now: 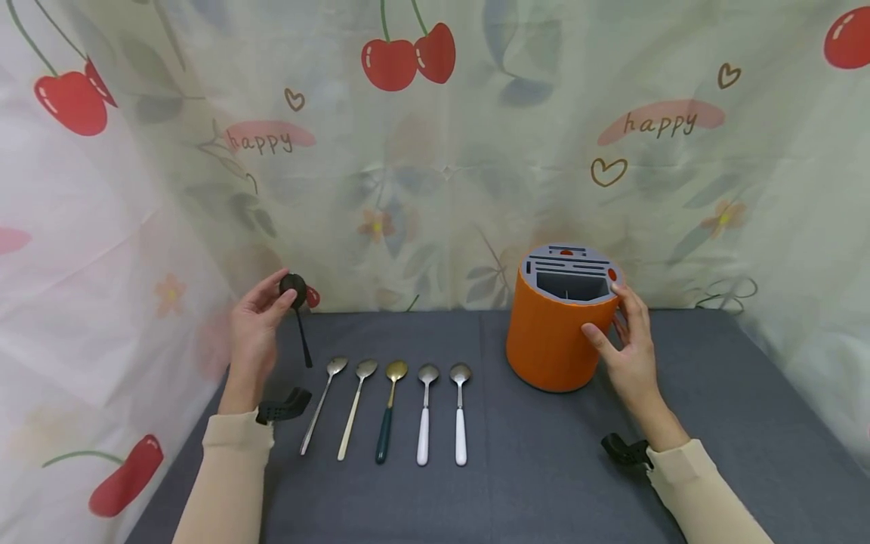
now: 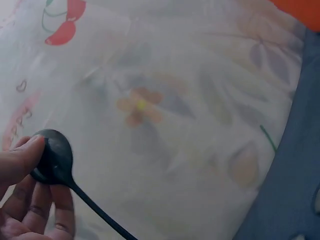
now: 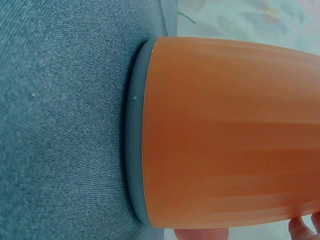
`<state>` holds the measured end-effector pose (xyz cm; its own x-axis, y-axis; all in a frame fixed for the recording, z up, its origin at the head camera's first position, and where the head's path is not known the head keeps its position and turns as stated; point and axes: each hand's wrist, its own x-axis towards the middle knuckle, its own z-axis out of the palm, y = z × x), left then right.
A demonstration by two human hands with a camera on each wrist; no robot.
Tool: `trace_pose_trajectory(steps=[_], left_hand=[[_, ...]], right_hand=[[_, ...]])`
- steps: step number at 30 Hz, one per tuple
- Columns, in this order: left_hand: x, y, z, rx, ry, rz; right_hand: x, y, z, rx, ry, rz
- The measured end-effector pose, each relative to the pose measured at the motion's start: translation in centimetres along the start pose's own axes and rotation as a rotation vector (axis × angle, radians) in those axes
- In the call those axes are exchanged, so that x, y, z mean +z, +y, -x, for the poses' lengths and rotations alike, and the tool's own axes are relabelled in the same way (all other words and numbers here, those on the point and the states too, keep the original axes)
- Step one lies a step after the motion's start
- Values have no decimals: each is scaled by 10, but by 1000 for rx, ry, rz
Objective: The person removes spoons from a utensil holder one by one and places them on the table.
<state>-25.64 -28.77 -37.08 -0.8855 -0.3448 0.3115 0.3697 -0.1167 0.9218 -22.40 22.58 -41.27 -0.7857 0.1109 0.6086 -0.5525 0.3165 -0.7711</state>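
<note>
Near the left wall of cloth, my left hand point(image 1: 253, 329) is raised and pinches a black spoon point(image 2: 56, 155) by its bowl between thumb and fingers. The spoon's handle hangs down and to the right. At the right, my right hand point(image 1: 635, 363) holds the side of an orange cylindrical utensil holder point(image 1: 552, 340), thumb on its front and a fingertip at the top rim. The holder stands upright, with a grey slotted top and one larger compartment. In the right wrist view its orange wall point(image 3: 225, 130) and dark base point(image 3: 135, 135) fill much of the picture.
Several spoons lie in a row, bowls away from me: a plain silver one point(image 1: 319, 408), a cream-handled one point(image 1: 353, 419), a gold one with a dark green handle point(image 1: 384, 431), and two with white handles point(image 1: 424, 434). A printed cloth point(image 1: 442, 151) surrounds the grey tabletop point(image 1: 530, 468).
</note>
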Motion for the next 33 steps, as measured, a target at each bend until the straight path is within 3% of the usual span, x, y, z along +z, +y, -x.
trace_pose_trajectory(steps=[3, 11, 17, 20, 24, 28, 33], left_hand=[[-11, 2, -3, -47, 0, -36], [-31, 3, -9, -119, -113, -112], [-45, -7, -17, -190, -223, -323], [-50, -18, -19, -227, -299, -454], [-53, -36, -19, -288, -355, -556], [-55, -51, -18, -361, -350, -567], [-58, -64, -21, -420, -345, -511]], right_hand=[[0, 0, 0, -1, -2, -3], [0, -1, 1, 9, 3, 1], [0, 0, 0, -1, 0, -2], [0, 1, -1, -5, -1, -1], [0, 3, -1, -7, 0, -3], [0, 3, 0, -7, -2, -1], [0, 2, -1, -13, -3, -3]])
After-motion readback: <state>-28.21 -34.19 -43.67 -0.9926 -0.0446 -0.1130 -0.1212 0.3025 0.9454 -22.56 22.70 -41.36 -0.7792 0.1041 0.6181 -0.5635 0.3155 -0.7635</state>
